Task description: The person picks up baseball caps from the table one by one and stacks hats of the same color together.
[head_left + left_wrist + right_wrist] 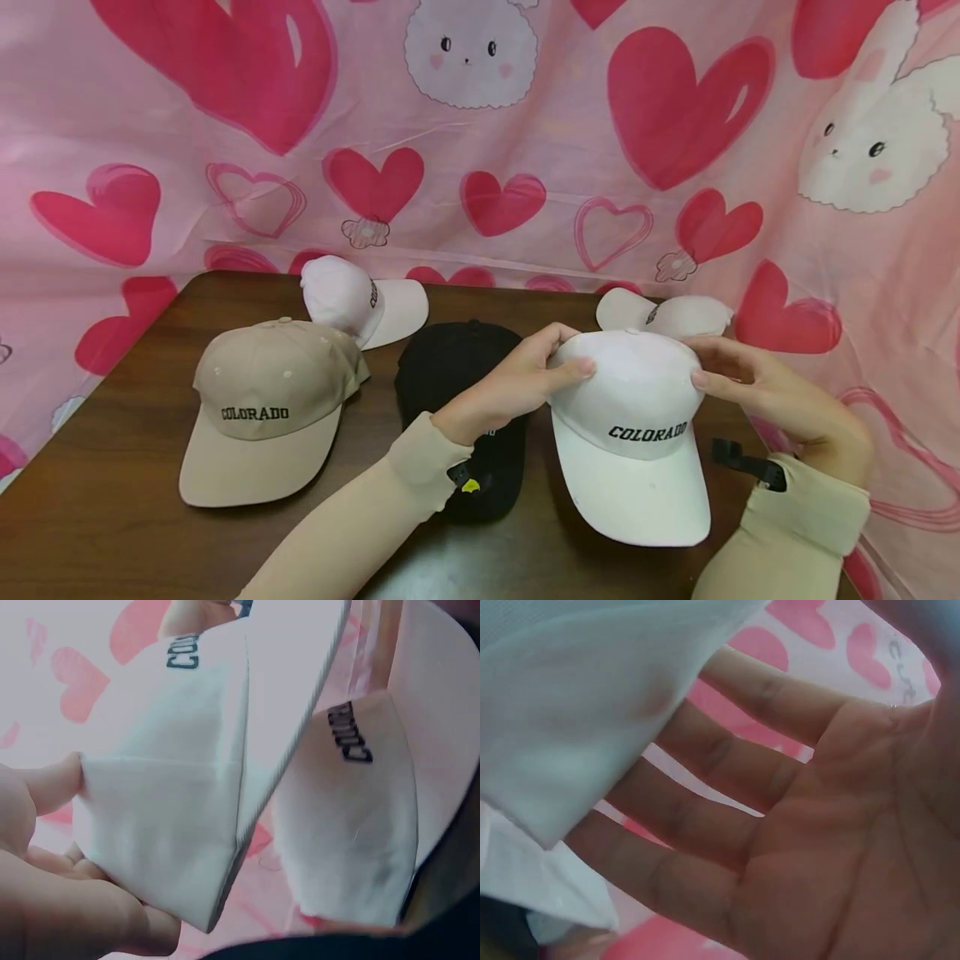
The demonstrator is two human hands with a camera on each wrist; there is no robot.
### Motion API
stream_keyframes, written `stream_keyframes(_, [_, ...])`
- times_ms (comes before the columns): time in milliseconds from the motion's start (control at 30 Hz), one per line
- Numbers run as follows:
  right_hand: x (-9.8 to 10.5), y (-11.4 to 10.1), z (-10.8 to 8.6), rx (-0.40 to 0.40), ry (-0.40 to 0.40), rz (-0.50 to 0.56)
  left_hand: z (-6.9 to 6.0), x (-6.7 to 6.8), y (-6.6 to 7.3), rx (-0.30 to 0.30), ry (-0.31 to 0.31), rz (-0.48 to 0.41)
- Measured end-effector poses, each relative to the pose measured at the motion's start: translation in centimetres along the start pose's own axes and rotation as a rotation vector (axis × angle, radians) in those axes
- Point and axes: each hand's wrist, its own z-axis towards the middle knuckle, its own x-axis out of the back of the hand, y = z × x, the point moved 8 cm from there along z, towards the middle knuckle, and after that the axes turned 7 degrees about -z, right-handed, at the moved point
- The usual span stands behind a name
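A white baseball cap (630, 392) with dark "COLORADO" lettering is held up in front of me, its brim pointing down toward me. My left hand (513, 387) grips one side of the crown, thumb on the front and fingers behind. On the opposite side, my right hand (772, 396) holds the crown with its thumb in front. In the right wrist view, the right fingers (705, 750) reach behind the cloth, which hides their tips. The left wrist view shows the left thumb (52, 784) pinching the held cap (165, 795).
A beige cap (270, 383) stands at the table's left. Partly behind my left arm lies a black cap (442, 362). Farther back are one white cap (341, 300) on the left and another white cap (693, 315) on the right. A heart-patterned curtain (465, 133) surrounds the brown table (97, 500).
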Motion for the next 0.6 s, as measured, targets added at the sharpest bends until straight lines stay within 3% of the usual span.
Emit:
stream_keyframes(200, [0.3,1.9,-0.3,-0.031,-0.004,-0.014,1.2,-1.2,-1.8,0.062,0.056,0.019])
stream_keyframes(600, [-1.0,4.9,0.3,-0.164,-0.138,0.001,2.3,-2.6,-4.7,0.136,0.133,0.138])
